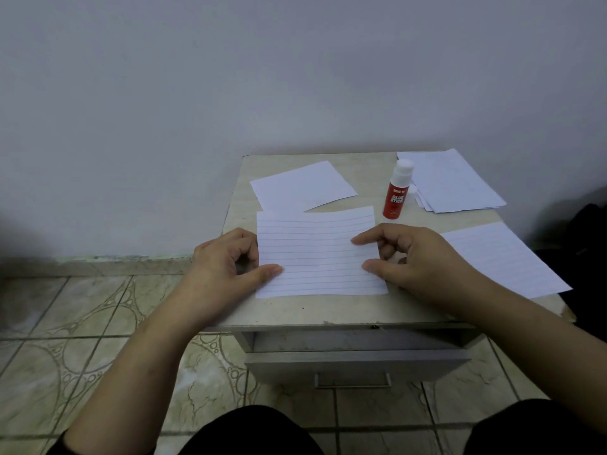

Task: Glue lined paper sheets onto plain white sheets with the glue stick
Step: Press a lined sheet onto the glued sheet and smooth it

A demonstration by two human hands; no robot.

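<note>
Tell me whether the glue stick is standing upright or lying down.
Upright. The glue stick stands on its red base on the table, white top pointing up, untouched by either hand.

Dim, cool flat light, soft shadows, wide-angle bowing

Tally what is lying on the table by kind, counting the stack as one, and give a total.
Lined sheets: 2, one held by both hands, one at the right edge
Plain white sheets: 1
Stacks of paper: 1
Glue sticks: 1
Total: 5
</note>
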